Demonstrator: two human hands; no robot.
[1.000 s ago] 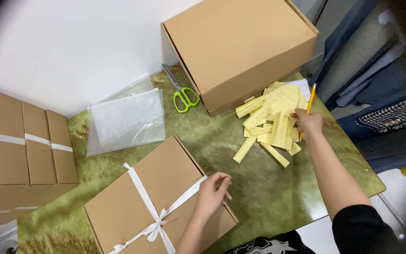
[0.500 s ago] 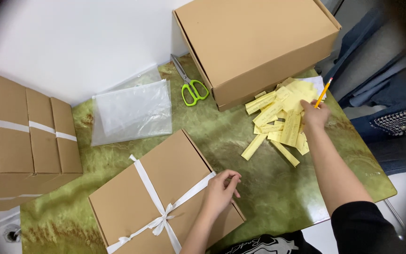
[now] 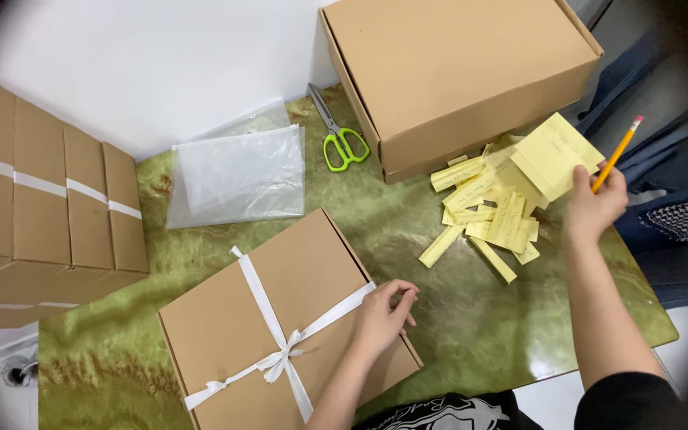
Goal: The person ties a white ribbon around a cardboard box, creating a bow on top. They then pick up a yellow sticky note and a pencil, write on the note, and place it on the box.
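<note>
My right hand (image 3: 595,205) holds a yellow pencil (image 3: 616,153) with a red eraser end and pinches a square yellow paper note (image 3: 555,155), lifted above a heap of folded yellow paper strips (image 3: 487,215) on the green table (image 3: 471,318). My left hand (image 3: 384,314) rests, fingers curled, on the near right corner of a flat brown cardboard box (image 3: 280,279) tied with a white ribbon (image 3: 276,350) in a bow, touching the ribbon's end.
A large brown cardboard box (image 3: 455,72) stands at the back right. Green-handled scissors (image 3: 340,139) lie beside it, next to a clear plastic bag (image 3: 236,175). Stacked brown boxes (image 3: 37,199) with white tape stand at left. A dark chair (image 3: 670,183) is at right.
My right hand has picked a square yellow note up off the heap and raised it with the pencil. My left hand stays on the ribboned box.
</note>
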